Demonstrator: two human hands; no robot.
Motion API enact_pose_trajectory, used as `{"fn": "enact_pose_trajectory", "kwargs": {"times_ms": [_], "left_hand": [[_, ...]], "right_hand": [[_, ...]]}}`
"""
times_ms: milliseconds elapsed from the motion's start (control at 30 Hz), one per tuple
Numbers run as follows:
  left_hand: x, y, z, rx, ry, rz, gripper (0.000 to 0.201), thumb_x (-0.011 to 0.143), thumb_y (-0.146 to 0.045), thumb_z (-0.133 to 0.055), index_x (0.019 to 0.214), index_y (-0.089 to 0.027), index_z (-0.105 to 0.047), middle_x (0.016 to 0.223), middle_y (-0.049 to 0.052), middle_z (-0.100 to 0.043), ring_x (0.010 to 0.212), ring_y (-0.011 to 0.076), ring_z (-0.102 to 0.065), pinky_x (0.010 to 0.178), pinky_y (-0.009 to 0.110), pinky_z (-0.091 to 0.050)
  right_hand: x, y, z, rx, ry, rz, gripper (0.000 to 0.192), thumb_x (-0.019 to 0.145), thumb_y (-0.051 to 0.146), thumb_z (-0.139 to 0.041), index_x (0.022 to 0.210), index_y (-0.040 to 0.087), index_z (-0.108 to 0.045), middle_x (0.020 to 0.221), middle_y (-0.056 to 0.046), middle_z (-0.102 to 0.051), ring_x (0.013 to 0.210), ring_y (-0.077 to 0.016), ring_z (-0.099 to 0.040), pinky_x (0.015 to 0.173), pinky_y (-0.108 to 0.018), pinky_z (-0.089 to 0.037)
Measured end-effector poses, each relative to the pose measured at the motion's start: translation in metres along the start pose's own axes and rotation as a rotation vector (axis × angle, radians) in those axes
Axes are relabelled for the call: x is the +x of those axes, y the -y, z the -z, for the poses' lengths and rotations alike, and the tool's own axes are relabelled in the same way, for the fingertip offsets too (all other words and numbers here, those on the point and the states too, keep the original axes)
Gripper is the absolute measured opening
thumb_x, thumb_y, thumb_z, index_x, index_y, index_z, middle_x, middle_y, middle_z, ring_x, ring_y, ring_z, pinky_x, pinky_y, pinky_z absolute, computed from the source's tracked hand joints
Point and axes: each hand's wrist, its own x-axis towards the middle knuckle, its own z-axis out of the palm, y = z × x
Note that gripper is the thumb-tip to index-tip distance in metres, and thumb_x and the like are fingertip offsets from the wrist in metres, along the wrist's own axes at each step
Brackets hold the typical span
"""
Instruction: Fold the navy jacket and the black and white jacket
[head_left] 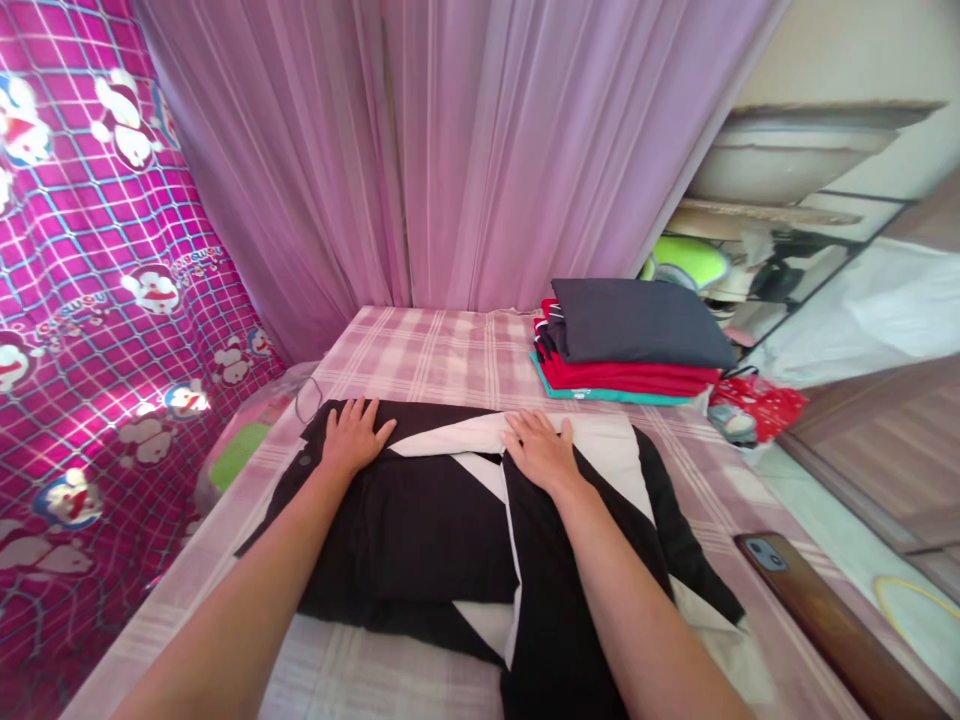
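A: Checked pink sheet covers the bed [450,355]; lilac curtain [465,150] hangs at 12 o'clock, a cartoon-print cloth [97,300] at 9 o'clock. Where does the garment lie?

B: Black-and-white garment [420,530] lies flat at the centre of the bed, partly folded, its lower end running off toward 6 o'clock.

A: Hand status?

B: Left hand [352,437] is spread flat, palm down, on the black part at 11 o'clock of the garment. Right hand [541,450] is likewise flat and unclenched, resting where a white panel meets black cloth at 1 o'clock. Neither grips anything; both only press.

A: Handling properties?

B: Judged from the drape and creases: light, thin, limp fabric, no stiffness, not fragile. It probably slides easily over the sheet, so a pull at one point would drag the rest askew.

A: Recommended hold?

B: Pinch at an edge or corner with both hands, well apart, so the panel stays taut.

A: Neighbouring items?

B: Stack of folded clothes [630,345] at 1 o'clock, apart from the garment; a phone [765,553] at 4 o'clock near the bed edge.
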Motion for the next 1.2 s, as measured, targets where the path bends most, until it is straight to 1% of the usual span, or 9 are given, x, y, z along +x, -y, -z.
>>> {"fn": "enact_pose_trajectory", "kwargs": {"times_ms": [100,333,500,600,700,800,933,1067,1200], "left_hand": [[0.001,0.002,0.000,-0.003,-0.002,-0.002,0.069,0.095,-0.057,-0.033,0.151,-0.016,-0.038,0.158,0.017,-0.034,0.147,0.0341,-0.027,0.118,0.058,-0.020],[0.001,-0.001,0.005,0.012,-0.007,-0.013,0.071,0.095,-0.057,-0.033,0.151,-0.013,-0.037,0.158,0.018,-0.034,0.147,0.0340,-0.027,0.117,0.057,-0.021],[-0.003,-0.011,0.019,0.047,0.018,-0.003,0.064,0.095,-0.049,-0.035,0.148,-0.014,-0.042,0.155,0.019,-0.039,0.143,0.0362,-0.033,0.112,0.060,-0.029],[-0.013,-0.024,0.028,0.062,-0.055,-0.145,0.055,0.094,-0.033,-0.037,0.146,-0.017,-0.045,0.152,0.018,-0.043,0.140,0.0346,-0.039,0.110,0.059,-0.031],[-0.032,-0.047,0.039,-0.002,-0.103,-0.371,0.053,0.094,-0.029,-0.038,0.145,-0.019,-0.046,0.152,0.015,-0.044,0.141,0.0315,-0.038,0.114,0.057,-0.029],[-0.057,-0.076,0.049,-0.095,-0.094,-0.667,0.053,0.093,-0.030,-0.044,0.145,-0.024,-0.047,0.155,0.010,-0.041,0.144,0.0296,-0.034,0.118,0.056,-0.024],[-0.090,-0.107,0.062,-0.170,-0.031,-0.997,0.054,0.091,-0.023,-0.049,0.144,-0.032,-0.047,0.155,0.005,-0.042,0.146,0.0258,-0.031,0.120,0.056,-0.019],[-0.111,-0.114,0.069,-0.256,0.043,-1.100,0.046,0.093,-0.021,-0.047,0.136,-0.034,-0.057,0.149,0.005,-0.051,0.143,0.0253,-0.038,0.120,0.056,-0.019],[-0.112,-0.109,0.068,-0.348,0.121,-1.069,0.039,0.093,-0.023,-0.047,0.124,-0.035,-0.067,0.139,0.002,-0.061,0.139,0.0249,-0.044,0.120,0.056,-0.017]], "right_hand": [[-0.007,-0.004,-0.002,-0.012,0.076,0.058,0.057,0.100,0.054,-0.025,0.147,0.030,-0.045,0.158,-0.007,-0.036,0.147,-0.0270,-0.025,0.116,-0.064,-0.009],[-0.026,-0.098,0.006,-0.022,0.017,-0.193,0.055,0.100,0.050,-0.031,0.150,0.029,-0.040,0.161,-0.008,-0.030,0.149,-0.0287,-0.022,0.115,-0.065,-0.016],[-0.031,-0.142,0.003,0.207,-0.076,-0.089,0.046,0.096,0.033,-0.039,0.138,0.027,-0.057,0.154,-0.006,-0.043,0.143,-0.0245,-0.036,0.117,-0.051,-0.029],[-0.043,-0.167,0.004,0.347,-0.114,0.018,0.045,0.088,0.019,-0.042,0.123,0.026,-0.069,0.146,-0.004,-0.053,0.135,-0.0203,-0.048,0.116,-0.041,-0.034],[-0.063,-0.188,0.008,0.400,-0.047,0.075,0.047,0.082,0.012,-0.045,0.118,0.026,-0.073,0.146,-0.004,-0.053,0.133,-0.0206,-0.050,0.116,-0.039,-0.034],[-0.080,-0.194,0.017,0.397,0.042,0.135,0.052,0.081,0.014,-0.050,0.130,0.028,-0.065,0.152,-0.005,-0.045,0.138,-0.0227,-0.045,0.116,-0.042,-0.033],[-0.091,-0.184,0.034,0.341,0.144,0.250,0.057,0.081,0.022,-0.060,0.138,0.029,-0.058,0.160,-0.007,-0.032,0.146,-0.0282,-0.031,0.117,-0.048,-0.028],[-0.097,-0.171,0.045,0.257,0.195,0.290,0.047,0.082,0.023,-0.061,0.128,0.031,-0.067,0.160,-0.004,-0.032,0.148,-0.0281,-0.025,0.119,-0.047,-0.024],[-0.094,-0.153,0.050,0.184,0.102,0.259,0.036,0.088,0.020,-0.049,0.114,0.027,-0.074,0.155,-0.003,-0.042,0.147,-0.0240,-0.027,0.118,-0.045,-0.026]]}}
